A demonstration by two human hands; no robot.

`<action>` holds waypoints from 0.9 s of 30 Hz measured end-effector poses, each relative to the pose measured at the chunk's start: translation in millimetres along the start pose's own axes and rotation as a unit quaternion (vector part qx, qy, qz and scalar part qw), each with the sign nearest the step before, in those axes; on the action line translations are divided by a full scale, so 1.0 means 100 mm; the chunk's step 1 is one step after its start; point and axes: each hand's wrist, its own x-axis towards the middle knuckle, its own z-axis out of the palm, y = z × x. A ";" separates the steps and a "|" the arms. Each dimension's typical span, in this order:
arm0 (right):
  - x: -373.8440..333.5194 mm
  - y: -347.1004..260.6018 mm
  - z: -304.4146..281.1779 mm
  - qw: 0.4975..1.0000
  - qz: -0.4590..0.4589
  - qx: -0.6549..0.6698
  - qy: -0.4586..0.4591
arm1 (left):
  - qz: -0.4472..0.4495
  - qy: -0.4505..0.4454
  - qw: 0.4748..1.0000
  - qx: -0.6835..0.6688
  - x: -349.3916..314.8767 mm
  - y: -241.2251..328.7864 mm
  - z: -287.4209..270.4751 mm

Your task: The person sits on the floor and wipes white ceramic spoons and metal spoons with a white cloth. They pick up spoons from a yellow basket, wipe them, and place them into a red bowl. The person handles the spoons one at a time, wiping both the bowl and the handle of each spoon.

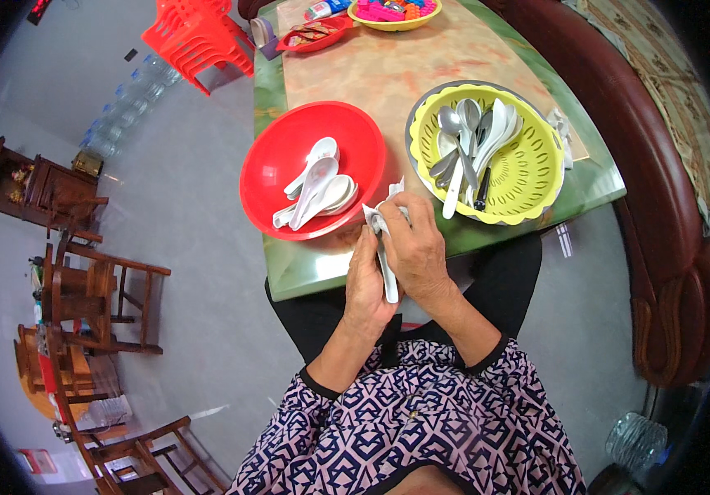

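Holding a white spoon (390, 285) at the near edge of the green table (301, 276), with its handle toward the lap. Gripping it in the curled left hand (365, 280), and pressing a crumpled white tissue (371, 217) against its upper end with the right hand (418, 252), clamped on the tissue. Seated between a red bowl (285, 140) of white spoons (319, 186), on the left, and a yellow basket (532, 177) of metal and white spoons (499, 128), on the right.

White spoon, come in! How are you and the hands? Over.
Left hand, right hand: closed around white spoon. White tissue at its far end, bowl hidden. Red basin, yellow basket beyond; nothing seen blocking hands.
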 end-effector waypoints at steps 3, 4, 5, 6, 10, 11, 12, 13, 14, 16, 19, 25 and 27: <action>-0.05 -0.06 -0.09 0.997 0.031 -0.025 -0.059 | 0.019 0.024 0.999 0.045 0.03 -0.05 -0.07; -0.07 -0.07 -0.11 0.996 0.040 -0.026 -0.081 | 0.025 0.032 0.998 0.057 0.04 -0.06 -0.07; -0.09 -0.07 -0.13 0.993 0.050 -0.013 -0.109 | 0.025 0.043 0.998 0.048 0.04 -0.06 -0.07; -0.11 -0.06 -0.16 0.989 0.058 0.014 -0.132 | 0.024 0.043 0.998 0.049 0.05 -0.06 -0.07; -0.18 -0.02 -0.34 0.962 0.077 0.126 -0.230 | 0.003 0.064 0.998 0.027 0.09 -0.06 -0.15; -0.20 -0.03 -0.38 0.952 0.078 0.155 -0.254 | -0.006 0.074 0.997 0.017 0.10 -0.05 -0.18; -0.20 -0.06 -0.42 0.945 0.081 0.177 -0.263 | -0.011 0.062 0.998 0.016 0.10 -0.02 -0.21; -0.20 -0.11 -0.48 0.939 0.088 0.195 -0.271 | -0.020 0.050 0.998 0.015 0.10 0.01 -0.22; -0.22 -0.13 -0.51 0.931 0.095 0.214 -0.279 | -0.030 0.037 0.999 0.013 0.10 0.03 -0.23; -0.24 -0.11 -0.55 0.910 0.090 0.280 -0.290 | -0.040 0.037 0.998 0.024 0.07 0.08 -0.22; -0.17 0.00 -0.60 0.860 0.081 0.399 -0.309 | -0.045 0.009 0.998 0.050 0.08 0.18 -0.18; 0.05 0.05 -0.22 0.991 0.062 0.119 -0.011 | -0.014 0.001 0.999 -0.046 0.04 0.01 -0.05; 0.06 0.00 -0.14 0.998 0.011 0.056 0.004 | -0.015 -0.008 0.998 -0.053 0.02 0.03 -0.01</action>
